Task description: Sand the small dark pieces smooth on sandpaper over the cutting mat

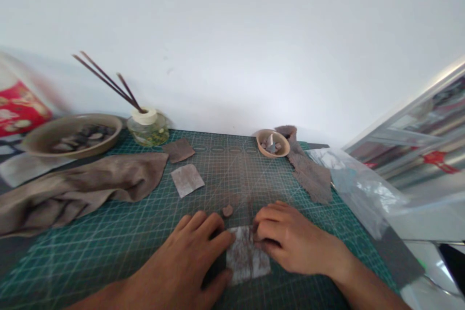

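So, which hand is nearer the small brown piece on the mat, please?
Left hand, just in front of the small brown piece; the right hand is further off, to its right.

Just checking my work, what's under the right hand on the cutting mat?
The right hand rests on a pale sheet streaked with brown, lying on the green cutting mat. Its part beneath the palm and fingers is covered, so what lies there cannot be seen.

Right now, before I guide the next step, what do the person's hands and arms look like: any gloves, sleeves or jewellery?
The left hand and right hand are bare, with no gloves, and no rings show. The left forearm and right forearm are bare too, with no sleeve, watch or band in view.
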The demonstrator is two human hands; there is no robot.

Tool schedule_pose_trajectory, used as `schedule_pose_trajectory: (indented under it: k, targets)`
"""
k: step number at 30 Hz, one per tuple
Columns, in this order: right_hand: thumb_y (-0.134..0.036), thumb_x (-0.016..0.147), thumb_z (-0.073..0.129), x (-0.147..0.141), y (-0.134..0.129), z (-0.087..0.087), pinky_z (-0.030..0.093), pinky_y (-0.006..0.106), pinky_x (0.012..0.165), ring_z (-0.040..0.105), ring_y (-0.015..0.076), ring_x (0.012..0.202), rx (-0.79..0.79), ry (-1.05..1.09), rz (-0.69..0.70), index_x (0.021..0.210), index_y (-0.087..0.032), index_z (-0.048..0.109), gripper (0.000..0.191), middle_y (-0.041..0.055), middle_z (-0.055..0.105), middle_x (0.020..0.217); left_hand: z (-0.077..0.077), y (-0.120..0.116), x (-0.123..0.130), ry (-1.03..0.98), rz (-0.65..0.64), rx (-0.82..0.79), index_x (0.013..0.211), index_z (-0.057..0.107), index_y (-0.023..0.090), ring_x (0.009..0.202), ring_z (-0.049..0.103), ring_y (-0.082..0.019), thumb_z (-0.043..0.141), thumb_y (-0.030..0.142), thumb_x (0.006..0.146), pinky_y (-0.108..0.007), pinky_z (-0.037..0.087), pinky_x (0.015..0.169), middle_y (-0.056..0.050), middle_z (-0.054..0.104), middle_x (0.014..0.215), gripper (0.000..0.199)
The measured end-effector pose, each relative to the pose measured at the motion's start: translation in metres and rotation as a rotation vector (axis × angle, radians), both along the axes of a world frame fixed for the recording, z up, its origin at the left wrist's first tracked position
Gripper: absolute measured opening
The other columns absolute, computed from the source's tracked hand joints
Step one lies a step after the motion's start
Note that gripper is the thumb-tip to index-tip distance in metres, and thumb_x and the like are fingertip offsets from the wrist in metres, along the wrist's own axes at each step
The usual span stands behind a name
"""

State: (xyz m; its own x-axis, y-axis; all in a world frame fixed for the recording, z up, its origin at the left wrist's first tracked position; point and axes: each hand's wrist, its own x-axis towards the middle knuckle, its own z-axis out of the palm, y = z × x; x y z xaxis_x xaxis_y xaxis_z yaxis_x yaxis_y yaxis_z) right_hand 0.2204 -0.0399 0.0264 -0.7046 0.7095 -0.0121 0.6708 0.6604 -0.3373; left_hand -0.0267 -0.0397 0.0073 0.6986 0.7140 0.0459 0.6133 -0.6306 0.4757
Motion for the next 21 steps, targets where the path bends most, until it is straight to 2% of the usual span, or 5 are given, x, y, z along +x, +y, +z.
schedule_pose_trajectory:
  k: [3, 8, 13, 18, 21]
  targets:
    - [-0.022, 0.092, 0.065, -0.0004, -0.0021, 0.0001, 0.037, 0.031, 0.087, 0.056, 0.0147, 0.087, -0.011, -0.011, 0.096, 0.084, -0.021, 0.059, 0.009, -0.0025, 0.063, 0.093, -0.0003, 0.0001, 0.0000, 0.001, 0.006, -0.008, 0.104, 0.058, 0.027, 0.104, 0.054, -0.029, 0.058, 0.022, 0.083, -0.051, 0.045, 0.088, -0.005, 0.058, 0.113, 0.021]
    - [-0.021, 0.095, 0.061, -0.0045, 0.0004, 0.0008, 0.035, 0.032, 0.089, 0.054, 0.0158, 0.094, 0.057, -0.021, -0.046, 0.087, -0.020, 0.058, 0.008, -0.0014, 0.064, 0.101, 0.0011, 0.0002, -0.0008, 0.003, 0.000, -0.044, 0.104, 0.058, 0.028, 0.103, 0.054, -0.028, 0.057, 0.024, 0.085, -0.052, 0.044, 0.090, -0.003, 0.059, 0.112, 0.020]
    - [-0.022, 0.093, 0.064, -0.0018, -0.0017, 0.0010, 0.034, 0.031, 0.089, 0.055, 0.0140, 0.088, -0.001, -0.033, 0.097, 0.084, -0.021, 0.057, 0.010, -0.0033, 0.062, 0.093, 0.0036, -0.0011, -0.0011, 0.004, -0.002, -0.037, 0.102, 0.059, 0.025, 0.102, 0.054, -0.029, 0.057, 0.024, 0.085, -0.053, 0.044, 0.088, -0.005, 0.059, 0.110, 0.017]
    - [-0.020, 0.095, 0.060, -0.0038, -0.0018, 0.0004, 0.034, 0.032, 0.089, 0.055, 0.0157, 0.093, 0.044, -0.008, -0.043, 0.088, -0.021, 0.058, 0.008, -0.0013, 0.063, 0.101, 0.0030, -0.0008, -0.0006, 0.004, 0.003, -0.026, 0.102, 0.059, 0.025, 0.103, 0.053, -0.029, 0.059, 0.024, 0.083, -0.053, 0.044, 0.089, -0.005, 0.058, 0.110, 0.019]
    - [-0.019, 0.093, 0.063, -0.0025, -0.0029, 0.0016, 0.034, 0.031, 0.089, 0.055, 0.0145, 0.091, -0.021, -0.023, 0.021, 0.086, -0.020, 0.057, 0.009, -0.0024, 0.063, 0.096, 0.0004, -0.0007, -0.0009, -0.004, 0.005, -0.019, 0.105, 0.059, 0.026, 0.103, 0.052, -0.029, 0.060, 0.025, 0.083, -0.052, 0.043, 0.088, -0.005, 0.058, 0.111, 0.022]
